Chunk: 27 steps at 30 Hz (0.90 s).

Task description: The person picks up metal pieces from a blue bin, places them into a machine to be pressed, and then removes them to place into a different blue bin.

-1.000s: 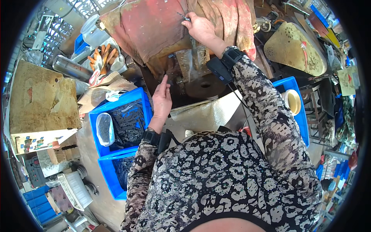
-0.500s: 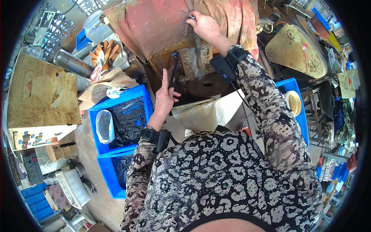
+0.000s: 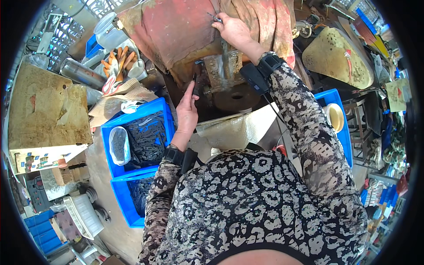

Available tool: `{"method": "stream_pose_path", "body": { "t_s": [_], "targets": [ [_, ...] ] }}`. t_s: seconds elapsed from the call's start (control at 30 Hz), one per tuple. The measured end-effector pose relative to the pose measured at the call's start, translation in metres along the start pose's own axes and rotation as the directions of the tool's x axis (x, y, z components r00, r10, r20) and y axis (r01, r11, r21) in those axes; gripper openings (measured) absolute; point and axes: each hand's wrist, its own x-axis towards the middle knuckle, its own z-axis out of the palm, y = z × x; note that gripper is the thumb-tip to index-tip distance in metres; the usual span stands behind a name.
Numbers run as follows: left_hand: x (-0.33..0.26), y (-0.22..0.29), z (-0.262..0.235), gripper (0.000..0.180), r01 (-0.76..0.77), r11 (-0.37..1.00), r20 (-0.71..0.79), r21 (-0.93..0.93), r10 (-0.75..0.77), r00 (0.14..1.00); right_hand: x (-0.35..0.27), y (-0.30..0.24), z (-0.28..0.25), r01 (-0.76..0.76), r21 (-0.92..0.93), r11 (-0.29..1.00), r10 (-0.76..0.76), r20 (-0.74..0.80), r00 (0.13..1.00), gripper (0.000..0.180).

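Note:
My left hand point(image 3: 187, 115) is raised in front of the machine, with its fingers pressed together on a small dark strip point(image 3: 194, 77). Farther forward and right, over the red-brown cloth cover point(image 3: 176, 28), my right hand point(image 3: 236, 33) is closed on a thin dark tool or piece point(image 3: 214, 17) whose kind I cannot make out. Between and below the hands sits a wet, rusty metal block point(image 3: 219, 70), beside a dark round disc point(image 3: 237, 98) with a hole in its middle.
At my left stand a blue bin point(image 3: 168, 115) of dark strips, with a clear plastic container point(image 3: 119, 145) in it, and a second blue bin point(image 3: 115, 185). Orange-fingered gloves point(image 3: 119, 64) lie farther left. A blue tub point(image 3: 346, 137) holding a cream-coloured bowl point(image 3: 334, 117) is at right.
My left hand's stretched index finger has come together with the others, and a dark strip now shows at its tips. The whitish streak by the metal block has faded. My right hand barely moved.

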Motion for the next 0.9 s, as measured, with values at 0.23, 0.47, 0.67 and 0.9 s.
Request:
{"method": "stream_pose_path", "body": {
  "t_s": [0.23,0.47,0.67,0.9],
  "targets": [
    [-0.001,-0.0063,-0.0023,0.043,-0.142,0.986,0.067,0.083,0.136,0.988,0.0003,0.0007,0.0018,0.014,-0.014,1.0,-0.014,-0.017,1.0,0.039],
    [-0.0011,-0.008,-0.0003,0.04,-0.142,0.985,0.065,0.097,0.136,0.989,0.0015,0.0006,0.0016,0.007,-0.022,1.0,-0.007,-0.008,1.0,0.038],
    [-0.0015,-0.008,0.0002,0.038,-0.131,0.985,0.073,0.112,0.123,0.99,0.0008,0.0002,0.0,0.003,-0.035,0.999,-0.003,0.004,1.0,0.038],
    [-0.0017,-0.0062,0.0005,0.036,-0.111,0.989,0.069,0.1,0.105,0.992,0.0016,0.0014,0.0011,0.015,-0.035,0.999,-0.015,0.004,1.0,0.039]
  ]
}}
